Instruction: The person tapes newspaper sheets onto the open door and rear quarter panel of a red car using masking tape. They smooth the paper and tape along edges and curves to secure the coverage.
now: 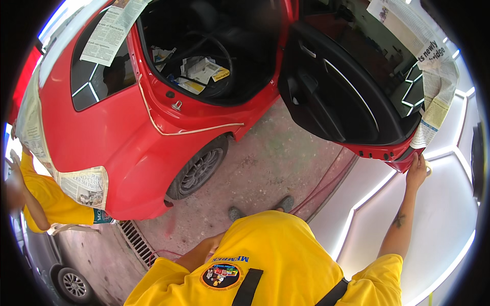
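Note:
My right hand (416,172) is raised to the edge of the open red car door (326,109), just under newspaper (436,109) hung along that edge. Its fingers are closed, and a cream roll of masking tape (429,169) shows partly beside the palm. Only a bit of my left hand (216,243) appears, low beside my yellow shirt; the shirt hides its fingers. To the left stands the red car body (109,137), with tan tape (196,132) running along its door opening.
Papers (204,70) lie inside the car near the steering wheel (230,61). At far left, a person in a yellow shirt (53,201) stands beside newspaper-covered bodywork. A floor drain grate (137,242), a rear wheel (199,167) and a red hose (319,191) are below. White lit panels (388,219) line the right.

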Available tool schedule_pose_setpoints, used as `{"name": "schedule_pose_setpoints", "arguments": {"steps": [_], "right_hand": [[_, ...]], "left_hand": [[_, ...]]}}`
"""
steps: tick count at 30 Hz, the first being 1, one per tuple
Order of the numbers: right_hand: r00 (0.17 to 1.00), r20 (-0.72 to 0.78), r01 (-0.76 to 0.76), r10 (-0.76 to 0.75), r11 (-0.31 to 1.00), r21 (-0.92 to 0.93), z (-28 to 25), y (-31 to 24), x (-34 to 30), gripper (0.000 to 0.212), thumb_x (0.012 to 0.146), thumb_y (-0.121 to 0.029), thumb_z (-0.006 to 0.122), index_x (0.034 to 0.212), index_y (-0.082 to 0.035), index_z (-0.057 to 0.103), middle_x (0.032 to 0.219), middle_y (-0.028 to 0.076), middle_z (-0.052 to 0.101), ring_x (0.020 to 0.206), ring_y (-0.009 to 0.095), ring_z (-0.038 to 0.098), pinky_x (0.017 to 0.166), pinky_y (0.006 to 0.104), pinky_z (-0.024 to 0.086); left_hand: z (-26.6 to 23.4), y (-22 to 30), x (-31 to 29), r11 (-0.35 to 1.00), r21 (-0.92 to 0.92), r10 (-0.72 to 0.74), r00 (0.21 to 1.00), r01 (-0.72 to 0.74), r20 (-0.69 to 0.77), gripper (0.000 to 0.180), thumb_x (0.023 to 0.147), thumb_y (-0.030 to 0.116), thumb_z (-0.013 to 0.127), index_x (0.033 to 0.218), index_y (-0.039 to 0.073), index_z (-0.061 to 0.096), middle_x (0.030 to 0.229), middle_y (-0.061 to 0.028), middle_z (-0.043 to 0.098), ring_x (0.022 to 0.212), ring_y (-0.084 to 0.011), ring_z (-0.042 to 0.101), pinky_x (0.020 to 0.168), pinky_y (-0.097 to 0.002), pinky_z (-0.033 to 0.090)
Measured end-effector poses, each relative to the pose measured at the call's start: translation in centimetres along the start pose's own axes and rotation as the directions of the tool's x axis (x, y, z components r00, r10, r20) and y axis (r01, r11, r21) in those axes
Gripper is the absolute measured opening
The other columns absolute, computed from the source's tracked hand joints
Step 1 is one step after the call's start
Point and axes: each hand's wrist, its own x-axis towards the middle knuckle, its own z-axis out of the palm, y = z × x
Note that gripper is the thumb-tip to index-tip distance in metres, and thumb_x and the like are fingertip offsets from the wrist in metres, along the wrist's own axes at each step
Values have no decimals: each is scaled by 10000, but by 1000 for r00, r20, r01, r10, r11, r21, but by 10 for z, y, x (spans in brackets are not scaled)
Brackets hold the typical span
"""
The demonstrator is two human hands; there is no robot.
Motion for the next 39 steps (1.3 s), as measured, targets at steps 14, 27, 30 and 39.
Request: {"name": "schedule_pose_setpoints", "arguments": {"steps": [14, 27, 30, 39], "right_hand": [[892, 33, 359, -450, 754, 550, -43, -281, -154, 348, 749, -43, 909, 1075, -94, 797, 1018, 108, 757, 884, 317, 723, 787, 423, 578], [667, -280, 473, -691, 103, 875, 23, -423, -150, 383, 700, -199, 896, 1024, -173, 693, 1076, 53, 649, 1022, 290, 651, 865, 512, 469], [589, -342, 415, -732, -90, 905, 34, -415, -129, 247, 775, -243, 799, 968, -144, 681, 1019, 42, 643, 949, 270, 659, 889, 508, 478], [394, -59, 53, -917, -41, 998, 129, -286, -14, 288, 909, -236, 780, 1139, -93, 681, 1088, 164, 715, 967, 356, 735, 906, 513, 598]], "left_hand": [[-48, 151, -103, 689, 656, 636, 691, -310, -342, 742, 1028, 530, 677, 1534, 1, 558, 1423, -244, 682, 1256, -351, 685, 1085, -443, 518], [-4, 231, -179, 437, 12, 621, 292, -900, -728, 510, 1144, 369, 570, 1485, -9, 580, 1316, -112, 709, 1192, -203, 683, 1052, -341, 529], [64, 285, -172, 311, 37, 521, 138, -950, -842, 726, 1144, 514, 496, 1642, -5, 399, 1585, -177, 538, 1455, -274, 532, 1210, -397, 420], [118, 362, -135, 245, -74, 302, 149, -967, -942, 764, 1139, 541, 482, 1660, -2, 355, 1622, -188, 483, 1493, -284, 478, 1233, -402, 385]]}}
